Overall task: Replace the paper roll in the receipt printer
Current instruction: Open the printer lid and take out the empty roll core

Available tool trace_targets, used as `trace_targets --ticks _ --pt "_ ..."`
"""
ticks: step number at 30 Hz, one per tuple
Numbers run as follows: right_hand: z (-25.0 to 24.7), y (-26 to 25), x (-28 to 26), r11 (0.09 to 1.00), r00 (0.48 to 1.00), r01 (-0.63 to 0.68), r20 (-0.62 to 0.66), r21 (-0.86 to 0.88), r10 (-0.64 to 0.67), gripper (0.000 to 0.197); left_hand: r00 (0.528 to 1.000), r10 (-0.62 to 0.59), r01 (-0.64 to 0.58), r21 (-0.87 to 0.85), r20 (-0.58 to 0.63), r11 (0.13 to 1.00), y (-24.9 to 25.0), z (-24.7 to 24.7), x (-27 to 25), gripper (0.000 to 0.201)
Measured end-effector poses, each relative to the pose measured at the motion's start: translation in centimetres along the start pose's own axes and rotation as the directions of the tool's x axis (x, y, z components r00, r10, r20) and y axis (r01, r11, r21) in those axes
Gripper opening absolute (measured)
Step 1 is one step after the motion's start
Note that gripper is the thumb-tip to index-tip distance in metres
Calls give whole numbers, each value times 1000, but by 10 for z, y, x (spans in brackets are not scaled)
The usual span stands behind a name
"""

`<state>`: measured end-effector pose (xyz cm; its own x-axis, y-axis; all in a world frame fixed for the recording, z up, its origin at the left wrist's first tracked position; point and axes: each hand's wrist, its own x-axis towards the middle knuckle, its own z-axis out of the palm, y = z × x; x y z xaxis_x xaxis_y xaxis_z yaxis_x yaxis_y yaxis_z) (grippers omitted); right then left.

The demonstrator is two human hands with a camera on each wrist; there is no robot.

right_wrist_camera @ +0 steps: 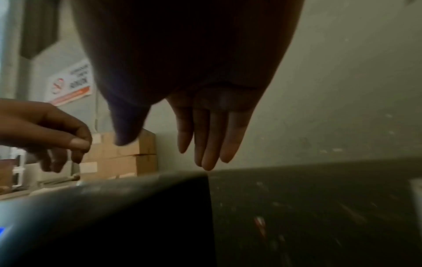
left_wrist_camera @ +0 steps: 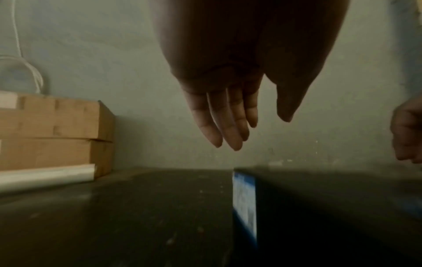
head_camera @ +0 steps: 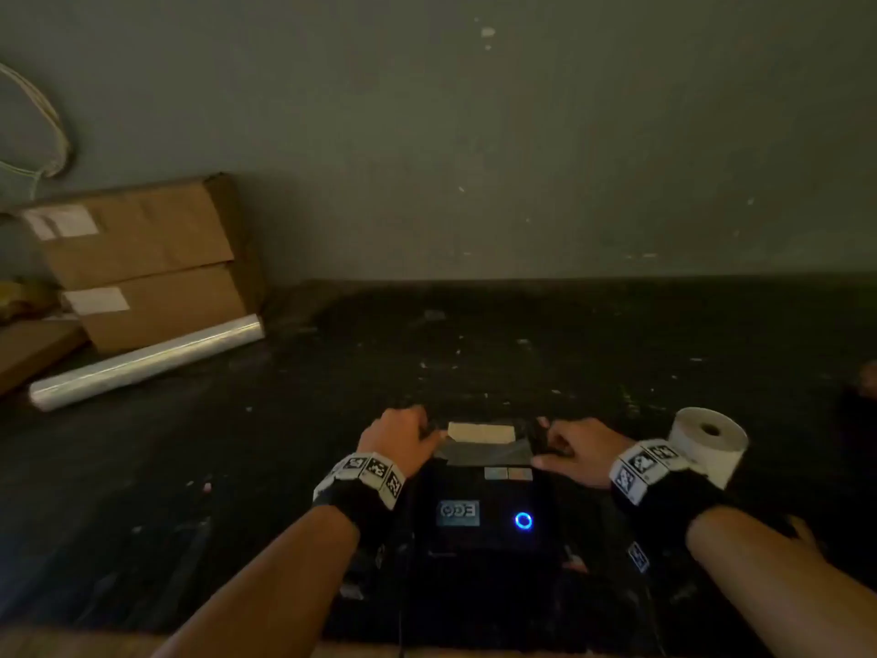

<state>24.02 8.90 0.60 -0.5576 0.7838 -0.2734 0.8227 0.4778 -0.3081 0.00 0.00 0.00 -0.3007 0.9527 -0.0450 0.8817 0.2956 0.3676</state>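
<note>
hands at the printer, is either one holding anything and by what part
Nothing is held. The left hand and right hand hang over the far sides of the receipt printer with straight, empty fingers. The paper roll stands untouched beside it.

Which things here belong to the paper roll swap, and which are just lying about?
For the job:
receipt printer, lit blue, between both hands
paper strip at its far end
paper roll, standing right of the printer
left hand and right hand, both holding nothing

Lying about:
cardboard boxes, stacked far left
plastic film roll beside them
</note>
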Motion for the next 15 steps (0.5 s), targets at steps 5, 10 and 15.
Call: trace_targets --ticks 5,10,15 --pt "44 4 -28 975 988 -91 138 201 64 67 990 -64 76 -85 128 994 -27 29 -25 62" --pt "71 -5 -46 938 992 -71 121 340 31 94 956 -5 75 -229 294 971 -38 57 -43 93" --pt "94 -16 -50 939 996 -82 67 335 63 115 928 34 98 -328 372 940 -40 61 -55 92"
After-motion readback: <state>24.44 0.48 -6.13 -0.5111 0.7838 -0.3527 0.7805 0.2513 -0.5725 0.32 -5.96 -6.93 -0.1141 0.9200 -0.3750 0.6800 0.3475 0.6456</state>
